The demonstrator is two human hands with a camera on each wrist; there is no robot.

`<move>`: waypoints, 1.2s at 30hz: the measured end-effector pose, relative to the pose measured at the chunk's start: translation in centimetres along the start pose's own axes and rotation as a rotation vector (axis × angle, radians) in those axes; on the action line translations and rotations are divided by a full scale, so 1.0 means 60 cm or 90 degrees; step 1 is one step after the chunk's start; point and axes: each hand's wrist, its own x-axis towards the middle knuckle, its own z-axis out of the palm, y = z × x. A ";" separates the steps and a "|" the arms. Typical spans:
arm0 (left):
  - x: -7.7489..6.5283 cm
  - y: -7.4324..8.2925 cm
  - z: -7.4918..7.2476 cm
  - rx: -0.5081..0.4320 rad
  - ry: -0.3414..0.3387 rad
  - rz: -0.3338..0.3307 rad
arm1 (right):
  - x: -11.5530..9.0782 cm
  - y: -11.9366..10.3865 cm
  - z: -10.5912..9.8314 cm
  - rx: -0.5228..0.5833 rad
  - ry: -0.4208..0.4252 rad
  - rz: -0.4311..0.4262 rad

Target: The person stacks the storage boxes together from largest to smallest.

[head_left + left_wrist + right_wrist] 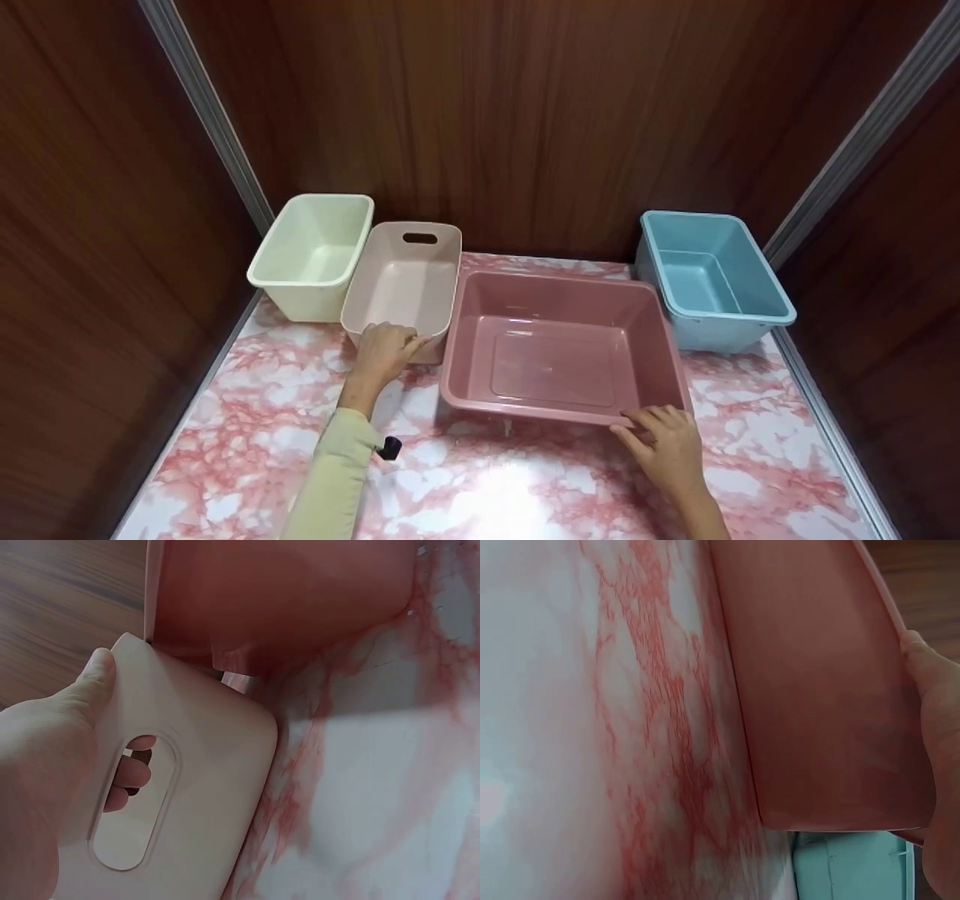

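Note:
My left hand (384, 351) grips the near end of a beige-pink bin (405, 289), fingers over the rim and thumb outside. In the left wrist view, fingertips (133, 771) show through the bin's oval handle slot. At the near right corner of a larger dusty-rose basin (555, 360), my right hand (667, 446) pinches the rim, with fingers inside and thumb on the outer side. The basin stands right beside the bin, its left wall close to the bin's right side. Both are hollow with nothing inside.
A cream bin (311, 300) stands at the back left, against the beige-pink one. At the back right is a blue bin (712, 330), close to the basin. Wood-grain panels (517, 127) enclose the red-and-white marbled table (247, 420) on three sides.

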 end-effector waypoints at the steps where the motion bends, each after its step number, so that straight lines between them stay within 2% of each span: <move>1: -0.004 0.001 0.000 0.000 0.002 -0.001 | -0.001 0.000 0.000 -0.002 -0.008 0.007; 6: -0.024 0.009 -0.006 0.002 0.009 -0.005 | -0.002 -0.001 -0.002 -0.006 -0.020 0.026; 10: -0.037 0.016 -0.011 0.017 0.008 -0.004 | 0.000 -0.001 0.000 0.004 0.012 -0.001; 21: -0.076 0.024 -0.021 0.003 0.011 0.001 | -0.001 -0.001 0.000 0.004 0.006 0.001; 31: -0.100 0.030 -0.031 0.007 0.012 -0.001 | 0.001 -0.004 -0.001 -0.001 -0.012 0.017; 36: -0.106 0.036 -0.034 0.008 0.015 0.007 | 0.001 -0.003 -0.003 0.003 -0.001 0.012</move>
